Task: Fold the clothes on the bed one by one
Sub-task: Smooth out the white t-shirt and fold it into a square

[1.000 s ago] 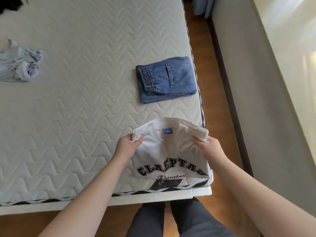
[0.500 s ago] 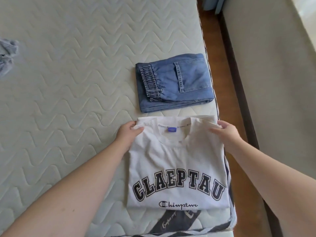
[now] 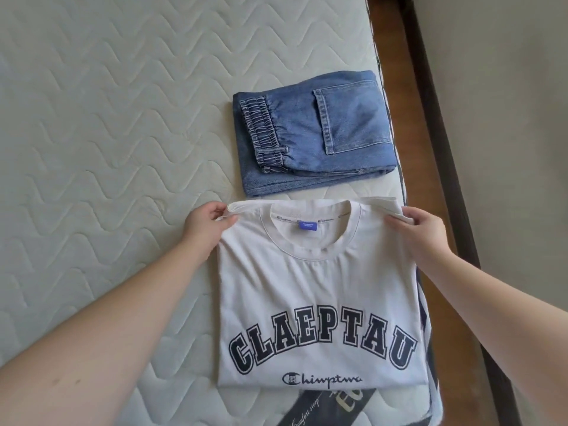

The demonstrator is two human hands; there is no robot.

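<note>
now both the left hand [image 3: 206,224] and right hand [image 3: 421,229] pinch the folded white t-shirt [image 3: 316,302] at its shoulders.

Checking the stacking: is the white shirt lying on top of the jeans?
No, the white shirt lies flat on the mattress just in front of the folded jeans.

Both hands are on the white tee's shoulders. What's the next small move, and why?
Probably let go: the white T-shirt already lies folded flat on the mattress beside the folded jeans, with the left hand and right hand pinching only its top corners.
</note>
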